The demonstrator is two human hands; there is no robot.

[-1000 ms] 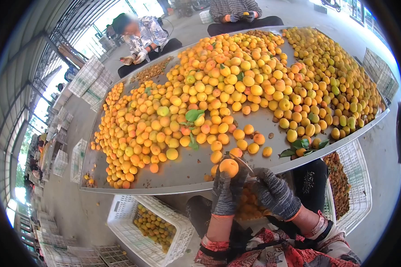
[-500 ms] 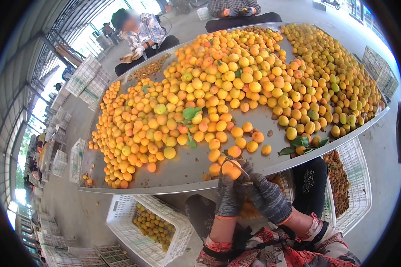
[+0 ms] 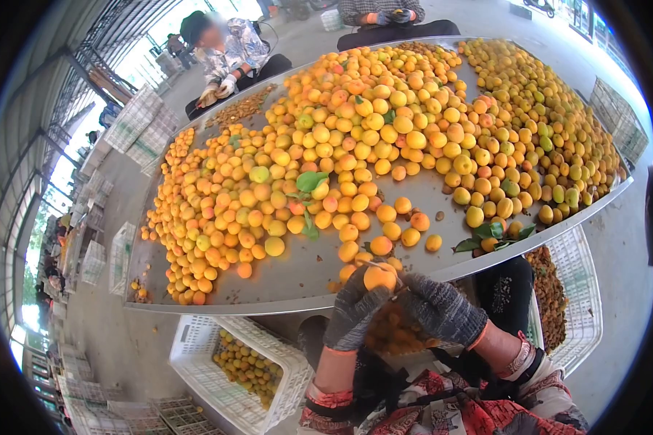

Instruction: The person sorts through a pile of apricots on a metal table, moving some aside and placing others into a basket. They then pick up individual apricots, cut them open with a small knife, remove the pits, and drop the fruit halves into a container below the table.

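Note:
My left hand (image 3: 354, 312), in a dark grey knitted glove, is closed around an orange apricot (image 3: 379, 276) at the near edge of the metal table (image 3: 305, 296). My right hand (image 3: 444, 310), gloved alike, is closed beside the fruit, its fingertips close to the apricot's right side. What those fingers pinch is too small and covered to make out. Just beyond the hands lie loose apricots (image 3: 411, 237), the front of a large heap (image 3: 326, 152). Below the hands, partly hidden by them, is a blurred container of orange-brown pieces (image 3: 395, 330).
A white crate (image 3: 297, 377) with yellow-green fruit stands at lower left. Another white crate (image 3: 588, 297), holding brown pits (image 3: 548, 297), is at right. Green leaves (image 3: 490, 235) lie near the table edge. Two people (image 3: 239, 54) sit across the table; stacked crates (image 3: 141, 127) stand at left.
My hands have spread slightly apart, the left moving left with the apricot. A thin strip seen across the fruit earlier no longer shows there. The person at far left has shifted their hands.

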